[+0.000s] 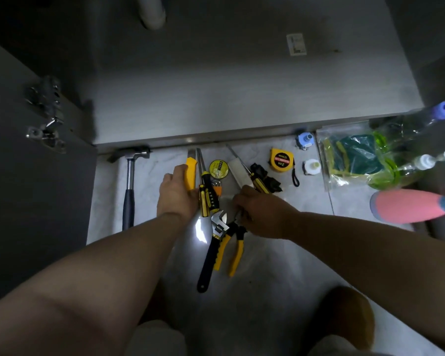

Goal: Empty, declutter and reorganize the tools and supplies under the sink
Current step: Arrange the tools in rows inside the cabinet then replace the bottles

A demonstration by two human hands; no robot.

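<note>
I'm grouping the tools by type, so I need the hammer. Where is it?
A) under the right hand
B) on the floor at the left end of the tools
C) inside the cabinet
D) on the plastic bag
B: the hammer lies on the floor to the left of the left hand, which holds a yellow knife; the right hand is further right.

1. We're looking into a home's under-sink cabinet: a white drain pipe point(152, 14) hangs above the bare cabinet floor point(242, 86).
2. On the left, the door point(23, 201) stands open, its metal hinge point(45, 114) showing.
3. Out front, pale floor tiles point(267, 278) carry household tools: hammer point(129, 191), utility knife point(190, 170), tape measure point(280, 160).
4. On the right we spot cleaning supplies: a bag of sponges point(350, 155) and a pump bottle point(427, 160). Kitchen or bathroom, we can't tell.
</note>
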